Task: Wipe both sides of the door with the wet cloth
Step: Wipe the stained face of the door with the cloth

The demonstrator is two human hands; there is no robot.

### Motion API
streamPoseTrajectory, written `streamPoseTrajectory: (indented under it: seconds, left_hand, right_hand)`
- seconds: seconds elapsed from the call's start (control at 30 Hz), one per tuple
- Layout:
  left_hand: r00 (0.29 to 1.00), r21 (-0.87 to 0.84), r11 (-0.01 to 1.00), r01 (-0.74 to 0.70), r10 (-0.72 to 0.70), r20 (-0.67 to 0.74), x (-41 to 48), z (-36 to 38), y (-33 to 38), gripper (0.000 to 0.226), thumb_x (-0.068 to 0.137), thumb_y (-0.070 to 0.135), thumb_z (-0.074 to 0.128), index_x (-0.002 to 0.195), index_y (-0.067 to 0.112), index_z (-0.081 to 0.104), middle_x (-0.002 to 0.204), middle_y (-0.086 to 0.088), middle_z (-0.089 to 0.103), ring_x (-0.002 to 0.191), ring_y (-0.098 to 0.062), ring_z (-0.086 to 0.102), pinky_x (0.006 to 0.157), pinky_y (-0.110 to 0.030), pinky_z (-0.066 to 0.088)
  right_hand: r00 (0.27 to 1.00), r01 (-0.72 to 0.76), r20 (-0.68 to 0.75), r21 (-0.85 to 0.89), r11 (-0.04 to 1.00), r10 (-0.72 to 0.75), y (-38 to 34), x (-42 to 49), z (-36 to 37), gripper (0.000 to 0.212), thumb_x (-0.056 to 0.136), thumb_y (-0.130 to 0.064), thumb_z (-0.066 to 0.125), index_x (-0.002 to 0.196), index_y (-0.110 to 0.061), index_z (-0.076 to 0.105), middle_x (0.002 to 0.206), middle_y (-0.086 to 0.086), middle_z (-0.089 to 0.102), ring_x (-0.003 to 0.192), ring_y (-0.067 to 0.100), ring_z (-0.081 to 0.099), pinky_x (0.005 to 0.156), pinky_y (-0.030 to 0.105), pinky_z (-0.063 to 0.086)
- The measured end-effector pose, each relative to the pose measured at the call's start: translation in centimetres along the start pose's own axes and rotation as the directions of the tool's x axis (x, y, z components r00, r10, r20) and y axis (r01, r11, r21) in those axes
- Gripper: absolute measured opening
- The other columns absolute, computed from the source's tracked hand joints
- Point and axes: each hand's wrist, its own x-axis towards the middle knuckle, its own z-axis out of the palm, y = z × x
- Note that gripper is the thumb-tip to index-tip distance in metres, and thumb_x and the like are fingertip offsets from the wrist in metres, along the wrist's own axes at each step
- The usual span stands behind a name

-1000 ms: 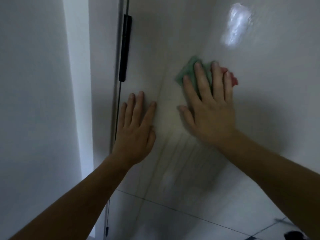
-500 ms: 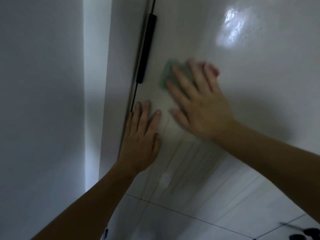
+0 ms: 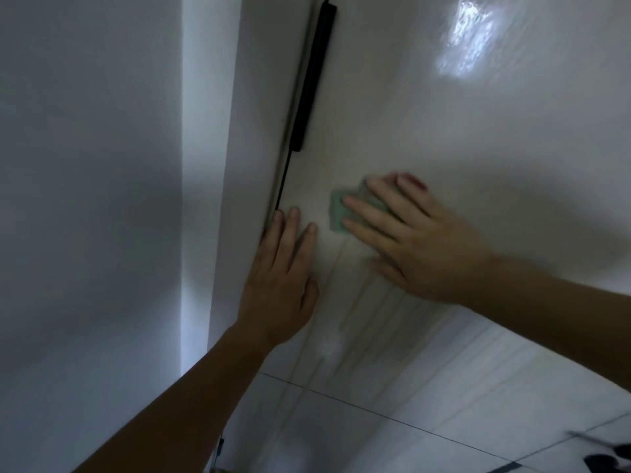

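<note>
Both hands lie flat against the door [image 3: 461, 138], 2 palms down on its glossy white face. The left hand [image 3: 281, 278] rests with fingers straight and close together, holding nothing, its fingertips right beside the door's hinge-side edge. The right hand [image 3: 421, 249] is spread wide, its straight fingers pressing the cloth [image 3: 339, 213] to the door; nothing is gripped, only pinned under the fingers. The cloth is green, with a reddish bit showing past the fingertips, and it sits just right of the left hand's fingertips, below a long black bar [image 3: 312, 80] fixed along the door's edge. A bright patch of reflected light [image 3: 467, 39] shines high on the door. A plain wall [image 3: 85, 199] fills the left side, and pale floor tiles [image 3: 392, 438] show below.
</note>
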Motion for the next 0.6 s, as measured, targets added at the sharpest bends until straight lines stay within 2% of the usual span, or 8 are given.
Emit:
streamPoseTrajectory:
  seconds: [0.07, 0.1, 0.2, 0.27, 0.5, 0.6]
  left_hand:
    - [1.000, -0.005, 1.000, 0.001, -0.001, 0.002, -0.1, 0.1, -0.1, 0.075, 0.093, 0.017, 0.061, 0.158, 0.000, 0.029, 0.168, -0.023, 0.010, 0.158, -0.040, 0.005, 0.126, -0.054, 0.019]
    - [1.000, -0.008, 1.000, 0.007, -0.007, 0.000, -0.1, 0.2, 0.0, 0.075, 0.093, 0.018, 0.061, 0.158, 0.000, 0.028, 0.168, -0.023, 0.010, 0.158, -0.040, 0.005, 0.126, -0.055, 0.019]
    - [1.000, -0.027, 0.999, 0.022, -0.022, -0.007, -0.6, 0.6, 0.2, 0.075, 0.093, 0.017, 0.061, 0.158, 0.001, 0.028, 0.168, -0.023, 0.010, 0.157, -0.040, 0.005, 0.126, -0.055, 0.017]
    - [0.999, -0.044, 0.998, 0.037, -0.038, -0.017, -1.0, 0.9, 0.1, 0.075, 0.093, 0.016, 0.061, 0.159, 0.003, 0.027, 0.169, -0.022, 0.010, 0.158, -0.040, 0.005, 0.127, -0.053, 0.016]
    - [0.997, -0.075, 0.994, 0.073, -0.075, -0.017, -1.2, 1.1, 0.5, 0.072, 0.096, 0.022, 0.053, 0.160, 0.007, 0.025, 0.171, -0.017, 0.006, 0.158, -0.037, 0.002, 0.126, -0.055, 0.020]
    - [0.998, -0.072, 0.996, 0.059, -0.062, -0.031, -1.4, 1.2, 0.2, 0.070, 0.098, 0.024, 0.049, 0.160, 0.008, 0.023, 0.171, -0.017, 0.006, 0.159, -0.036, 0.004, 0.127, -0.053, 0.020]
  right_hand:
    - [0.998, 0.052, 0.016, 0.002, 0.999, -0.052, 0.0, -1.8, 0.4, 0.063, 0.104, -0.045, 0.044, 0.159, -0.017, 0.031, 0.168, 0.006, 0.023, 0.155, 0.035, 0.018, 0.126, 0.052, 0.016]
    - [0.999, 0.033, -0.010, -0.003, 0.999, -0.033, 0.4, -1.3, 0.2, 0.062, 0.105, -0.045, 0.044, 0.159, -0.017, 0.033, 0.167, 0.006, 0.024, 0.155, 0.035, 0.019, 0.125, 0.052, 0.018]
    - [0.980, -0.153, -0.130, 0.010, 0.988, 0.153, 1.1, 3.0, -0.7, 0.061, 0.107, -0.048, 0.040, 0.158, -0.015, 0.035, 0.167, 0.009, 0.025, 0.154, 0.038, 0.019, 0.125, 0.055, 0.017]
    - [0.963, -0.221, -0.151, 0.043, 0.974, 0.225, 0.3, 4.7, -0.8, 0.064, 0.106, -0.050, 0.039, 0.158, -0.014, 0.033, 0.167, 0.011, 0.023, 0.155, 0.039, 0.016, 0.125, 0.057, 0.015]
    - [0.999, -0.051, 0.001, 0.018, 0.999, 0.051, -1.6, -5.5, 1.9, 0.069, 0.100, -0.045, 0.049, 0.160, -0.017, 0.028, 0.168, 0.008, 0.021, 0.155, 0.036, 0.013, 0.126, 0.051, 0.010]
    - [0.995, -0.061, -0.082, 0.015, 0.998, 0.062, -1.3, -2.7, 1.5, 0.063, 0.104, -0.047, 0.042, 0.159, -0.016, 0.032, 0.168, 0.008, 0.022, 0.155, 0.035, 0.016, 0.126, 0.052, 0.013]
